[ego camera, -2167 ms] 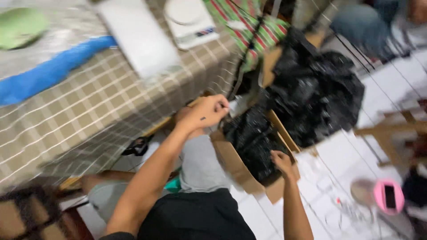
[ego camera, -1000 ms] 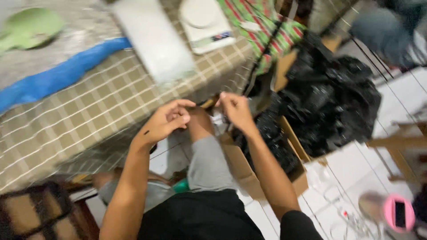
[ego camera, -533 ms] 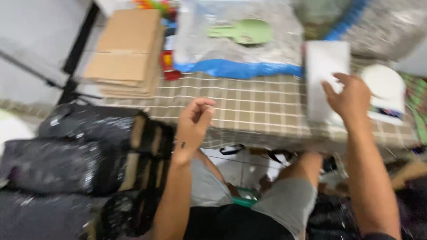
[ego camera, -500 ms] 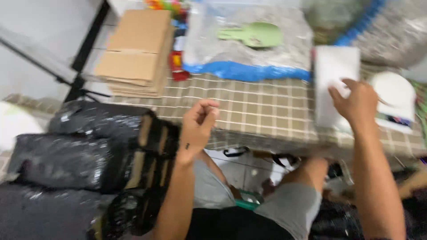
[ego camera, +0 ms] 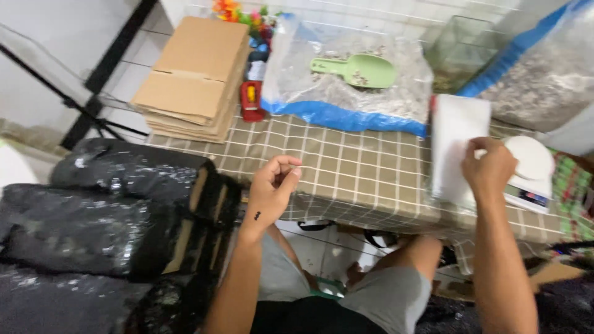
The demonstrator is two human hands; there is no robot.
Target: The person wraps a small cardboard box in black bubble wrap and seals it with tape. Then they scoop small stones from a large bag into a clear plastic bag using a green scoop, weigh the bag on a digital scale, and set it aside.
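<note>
Right hand point(ego camera: 489, 168) fingertips pinching top sheet of white stack point(ego camera: 456, 145), just left of scale point(ego camera: 529, 170). Left hand point(ego camera: 272, 185) loosely curled, empty, well left of stack.

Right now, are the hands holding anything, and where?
The right hand pinches the top white sheet of the stack near its right edge. The left hand looks empty, fingers curled.
</note>
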